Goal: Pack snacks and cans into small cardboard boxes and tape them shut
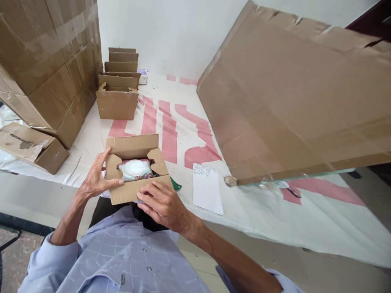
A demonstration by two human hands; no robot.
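Note:
A small open cardboard box [139,190] stands at the table's near edge, its flaps raised. Inside lies a pack of wipes [136,168] with a white oval lid and a colourful wrapper. My left hand [97,179] clasps the box's left side, thumb over the front flap and fingers toward the back corner. My right hand [163,205] has its fingers bent against the front flap near its right end; the fingertips are partly hidden. Something green [176,184] pokes out beside the box's right side.
Several open small boxes [117,105] stand in a row farther back. Large taped cartons [61,81] rise at the left, with a closed box [32,146] in front. A big cardboard sheet [293,97] leans at the right. A paper sheet with stickers [207,191] lies on the white-and-red cloth.

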